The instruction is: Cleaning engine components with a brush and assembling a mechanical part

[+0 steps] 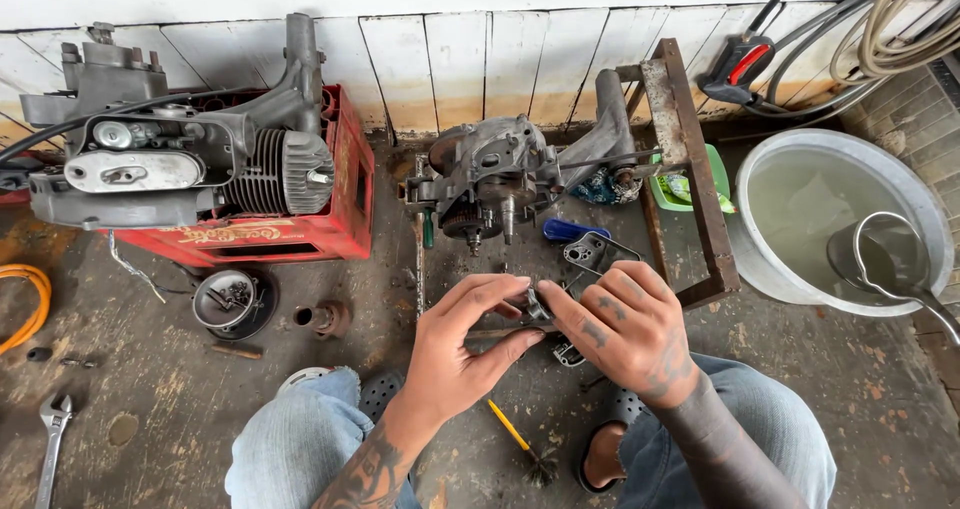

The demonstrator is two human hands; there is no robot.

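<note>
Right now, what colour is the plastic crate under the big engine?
Red plastic crate, with pale lettering on its front; the head view shows it.

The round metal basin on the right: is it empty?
No: the round metal basin holds cloudy water, with a metal ladle resting in it.

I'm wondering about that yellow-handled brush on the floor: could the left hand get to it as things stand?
Probably yes. The yellow-handled brush lies on bare floor between the knees, just below the left hand, with nothing over it. But the left hand and right hand pinch a small metal part.
</note>
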